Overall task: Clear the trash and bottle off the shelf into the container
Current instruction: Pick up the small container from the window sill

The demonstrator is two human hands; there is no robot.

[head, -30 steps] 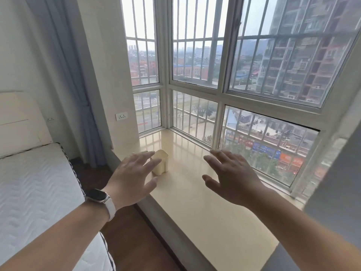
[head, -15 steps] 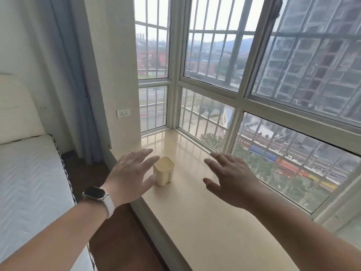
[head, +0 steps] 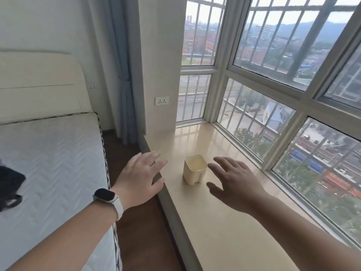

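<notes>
A small cream square container (head: 195,169) stands upright on the beige window shelf (head: 224,222), its top open and nothing visible inside. My left hand (head: 141,179) hovers over the shelf's front edge to the container's left, fingers spread, holding nothing; a watch sits on that wrist. My right hand (head: 235,181) hovers just right of the container, fingers apart and empty, close to its side without touching. No trash or bottle shows on the visible part of the shelf.
A bed with a white quilted mattress (head: 50,173) and cream headboard lies left, a dark item (head: 9,184) on it. A strip of brown floor (head: 136,222) separates bed and shelf. Barred windows (head: 273,94) bound the shelf at back and right. A grey curtain (head: 123,75) hangs by the wall.
The view has swung left and down, so the container now sits between both hands and more of the bed shows. Both hands stay spread and empty.
</notes>
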